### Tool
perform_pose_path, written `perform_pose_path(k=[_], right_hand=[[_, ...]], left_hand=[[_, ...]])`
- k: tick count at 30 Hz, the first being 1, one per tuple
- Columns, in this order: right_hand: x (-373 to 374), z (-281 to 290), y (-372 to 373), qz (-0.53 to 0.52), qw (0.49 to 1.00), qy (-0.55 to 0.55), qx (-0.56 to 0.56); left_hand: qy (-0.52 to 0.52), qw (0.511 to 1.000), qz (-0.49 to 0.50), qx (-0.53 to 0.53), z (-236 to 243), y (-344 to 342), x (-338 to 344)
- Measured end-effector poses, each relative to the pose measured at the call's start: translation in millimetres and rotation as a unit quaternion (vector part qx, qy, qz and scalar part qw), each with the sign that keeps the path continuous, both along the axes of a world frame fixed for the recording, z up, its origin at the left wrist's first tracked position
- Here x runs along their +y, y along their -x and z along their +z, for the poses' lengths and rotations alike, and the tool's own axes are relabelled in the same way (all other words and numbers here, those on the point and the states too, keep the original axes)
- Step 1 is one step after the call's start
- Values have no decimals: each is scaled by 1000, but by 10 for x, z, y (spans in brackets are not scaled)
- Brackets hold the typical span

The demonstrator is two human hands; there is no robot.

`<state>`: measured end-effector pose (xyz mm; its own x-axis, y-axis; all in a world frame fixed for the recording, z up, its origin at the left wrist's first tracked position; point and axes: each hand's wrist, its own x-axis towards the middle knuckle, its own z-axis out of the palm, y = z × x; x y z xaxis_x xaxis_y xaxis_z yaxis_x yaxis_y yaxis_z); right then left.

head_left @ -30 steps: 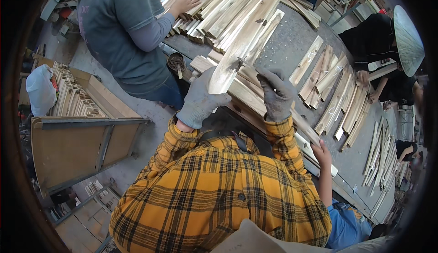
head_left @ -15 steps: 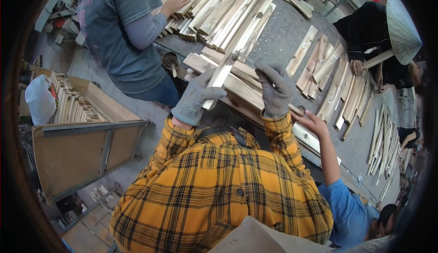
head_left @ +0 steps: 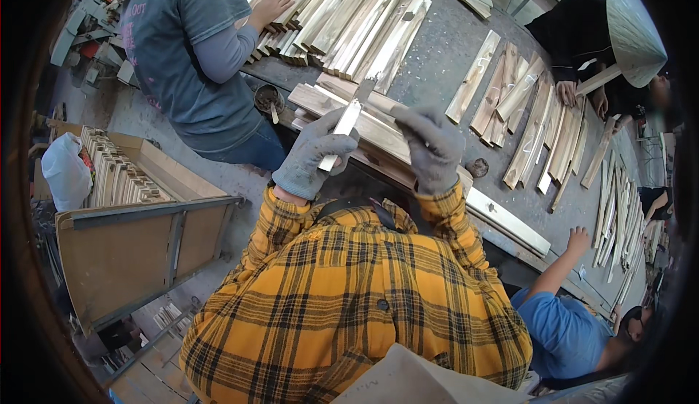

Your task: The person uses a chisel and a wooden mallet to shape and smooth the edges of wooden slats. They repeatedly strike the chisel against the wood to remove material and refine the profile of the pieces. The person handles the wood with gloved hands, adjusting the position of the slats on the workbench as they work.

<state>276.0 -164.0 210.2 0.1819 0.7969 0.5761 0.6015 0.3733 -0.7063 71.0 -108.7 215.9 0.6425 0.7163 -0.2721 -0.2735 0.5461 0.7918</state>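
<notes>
My left hand (head_left: 309, 153), in a grey glove, grips a long pale wooden strip (head_left: 342, 131) raised at an angle over stacked boards (head_left: 311, 98) at the table edge. My gloved right hand (head_left: 429, 145) is closed on a thin scraper (head_left: 368, 89), its blade at the strip's face; the handle is mostly hidden in my fingers. Beside the left end of the stacked boards is a bowl of brown paste (head_left: 268, 100) with a stick in it. A small round dark object (head_left: 477, 167) lies right of my right hand.
A worker in grey (head_left: 193, 76) stands left by rows of slats (head_left: 342, 22) on the table (head_left: 451, 54). Across it a worker in a conical hat (head_left: 633, 36) handles slats; another in blue (head_left: 561, 331) is at my right. A slat-filled crate (head_left: 116, 244) stands at left.
The strip in my left hand has turned narrow side up and shifted slightly left. The blue-shirted worker's hand has moved from the boards by my right hand toward the table at lower right.
</notes>
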Motion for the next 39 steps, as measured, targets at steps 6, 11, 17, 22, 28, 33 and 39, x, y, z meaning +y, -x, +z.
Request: perform_pose_path(k=[6,11,17,22,28,33,39], right_hand=[[104,-165,-84,-72,996,-14,-57],[-68,-114,-15,33,999,6,-23],[112,-202,-200,-108,993,-8,-41],[-97,-135,-68,-32,992,0,-120],[-21,-154,-157,-79,992,-3,-103],[32,-181,-171,-82,987,-2,-140],[-175,-61,-115,10,975,1,-220]], left_hand=[[25,1000,-13,-12,-75,8,3],[29,1000,0,-7,-108,10,1],[-62,995,0,83,-20,-68,-34],[-89,990,-2,107,-28,-72,-23],[-131,979,9,153,-19,-55,-28],[-219,956,31,191,-45,-80,-58],[-293,935,55,192,-243,-46,-40]])
